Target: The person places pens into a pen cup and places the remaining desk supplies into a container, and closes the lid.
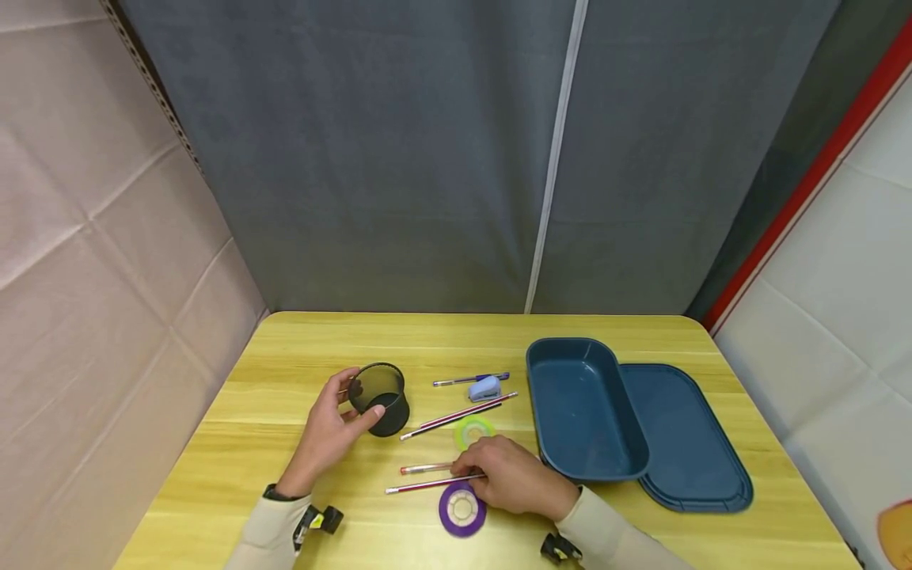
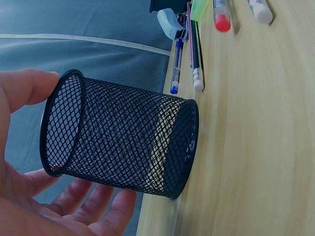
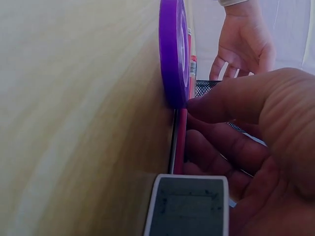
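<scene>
Holding the pen cup (image 1: 390, 417) at the left part of the table (image 1: 228, 459), my left hand (image 1: 333, 437) curls thumb and fingers about its rim and wall. Its wire mesh looks light and stiff, best taken near the rim. My right hand (image 1: 509, 476) bends over a smooth, rigid pencil (image 1: 420, 485) beside the purple tape (image 1: 450, 524); mid-shaft suits, but I cannot tell whether I pinch it.

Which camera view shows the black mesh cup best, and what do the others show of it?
The left wrist view: the mesh cup fills its middle, with rim, weave and base clear. The head view shows it smaller, from above; the right wrist view shows only bits behind the right hand.
</scene>
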### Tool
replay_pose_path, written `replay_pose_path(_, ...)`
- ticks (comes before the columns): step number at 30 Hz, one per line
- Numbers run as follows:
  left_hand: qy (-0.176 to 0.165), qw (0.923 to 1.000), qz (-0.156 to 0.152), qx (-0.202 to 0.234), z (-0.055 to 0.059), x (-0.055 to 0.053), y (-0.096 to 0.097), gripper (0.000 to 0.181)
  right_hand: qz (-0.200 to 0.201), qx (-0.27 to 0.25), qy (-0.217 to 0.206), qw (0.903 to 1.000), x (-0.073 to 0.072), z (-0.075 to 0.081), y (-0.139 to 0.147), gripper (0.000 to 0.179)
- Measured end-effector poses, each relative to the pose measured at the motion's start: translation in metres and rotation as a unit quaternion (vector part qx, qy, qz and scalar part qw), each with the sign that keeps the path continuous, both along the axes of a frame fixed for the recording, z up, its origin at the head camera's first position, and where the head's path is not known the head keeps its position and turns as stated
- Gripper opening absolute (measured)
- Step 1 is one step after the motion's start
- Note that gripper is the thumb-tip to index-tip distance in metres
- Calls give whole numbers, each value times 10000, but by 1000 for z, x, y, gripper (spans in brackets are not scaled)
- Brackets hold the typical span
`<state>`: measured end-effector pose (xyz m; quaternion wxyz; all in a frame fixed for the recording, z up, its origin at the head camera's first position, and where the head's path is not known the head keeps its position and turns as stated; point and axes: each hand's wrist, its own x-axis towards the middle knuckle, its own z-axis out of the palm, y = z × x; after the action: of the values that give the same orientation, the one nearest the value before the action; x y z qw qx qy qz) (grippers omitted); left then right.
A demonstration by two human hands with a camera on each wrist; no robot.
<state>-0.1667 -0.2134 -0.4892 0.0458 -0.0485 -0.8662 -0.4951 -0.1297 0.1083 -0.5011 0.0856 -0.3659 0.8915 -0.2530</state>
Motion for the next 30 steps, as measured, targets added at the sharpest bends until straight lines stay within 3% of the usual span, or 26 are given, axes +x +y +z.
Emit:
replay_pose_path(11, 38, 10000, -20, 7, -2, 0, -1, 81, -13, -30, 50, 10000, -2, -3, 2, 35)
replay_pose_path(20, 3, 10000, -11, 16, -1, 2, -1, 81, -43, 179, 517, 9985, 2, -5, 0, 29)
replay_pose_path(30, -18, 10000, -16, 70, -1, 1, -1, 81, -138, 143, 437, 9988, 0, -4, 1, 28)
